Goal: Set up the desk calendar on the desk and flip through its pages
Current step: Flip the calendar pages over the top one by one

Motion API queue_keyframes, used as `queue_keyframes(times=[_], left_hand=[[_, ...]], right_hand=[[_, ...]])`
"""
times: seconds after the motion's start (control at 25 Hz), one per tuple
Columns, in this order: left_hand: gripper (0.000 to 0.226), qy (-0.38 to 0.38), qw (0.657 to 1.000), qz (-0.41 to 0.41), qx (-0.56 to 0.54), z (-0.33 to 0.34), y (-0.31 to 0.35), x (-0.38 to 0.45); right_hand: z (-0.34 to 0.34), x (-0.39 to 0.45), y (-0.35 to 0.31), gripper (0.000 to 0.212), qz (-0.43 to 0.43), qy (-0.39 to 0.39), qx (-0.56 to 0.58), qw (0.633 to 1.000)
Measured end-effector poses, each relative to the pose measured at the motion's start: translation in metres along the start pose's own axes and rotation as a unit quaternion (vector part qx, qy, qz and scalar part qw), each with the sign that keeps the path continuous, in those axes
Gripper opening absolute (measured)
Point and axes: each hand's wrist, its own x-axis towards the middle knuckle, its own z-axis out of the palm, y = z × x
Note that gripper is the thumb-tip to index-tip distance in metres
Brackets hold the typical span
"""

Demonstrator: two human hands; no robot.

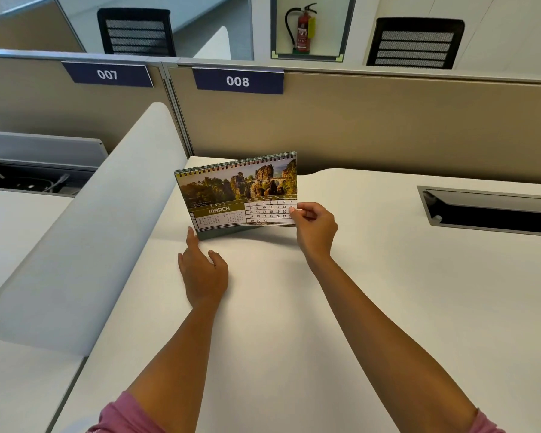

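Pink sleeves point(122, 414) sit at the bottom edge, closest to me, and from them my two bare forearms reach up over the white desk point(388, 307).

At about 9 o'clock from the centre I see a rounded white divider point(85, 232) that runs along the left side of the desk, and behind it a beige partition point(388, 120) with blue labels reading 007 point(107, 74) and 008 point(238, 81).

My left hand point(202, 275) lies low on the desk, fingers loosely spread and holding nothing; its forefinger tip touches the lower left corner of the desk calendar point(238, 195), at the base.

The desk calendar stands on the desk at about 12 o'clock from my hands, close to the partition, with the spiral binding on top. It shows the March page point(219, 210), with a photo of rocks and a bridge.

My right hand point(314, 229) is at the right edge of the calendar, thumb and forefinger pinching the lower right corner of the March page, which is lifted a little from the pages behind.

At 3 o'clock a dark cable slot point(494, 210) is set in the desk. Beyond the partition I see two black chairs point(416, 43) and a red fire extinguisher point(303, 29).
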Motion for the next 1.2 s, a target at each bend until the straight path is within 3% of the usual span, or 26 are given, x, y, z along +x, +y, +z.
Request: queue_keyframes(times=[0.96, 1.08, 1.2], left_hand=[[0.066, -0.006, 1.000, -0.008, -0.008, 0.000, 0.001, 0.000], [0.066, -0.006, 1.000, -0.010, -0.007, -0.001, 0.003, -0.001], [0.065, 0.000, 1.000, 0.011, -0.025, -0.003, 0.003, -0.004]], right_hand=[[-0.008, 0.001, 0.002, 0.016, -0.005, 0.001, 0.012, 1.000], [-0.010, 0.001, 0.000, 0.013, -0.002, -0.031, 0.044, 0.999], [-0.012, 0.002, -0.007, 0.018, 0.052, -0.111, 0.096, 0.988]])
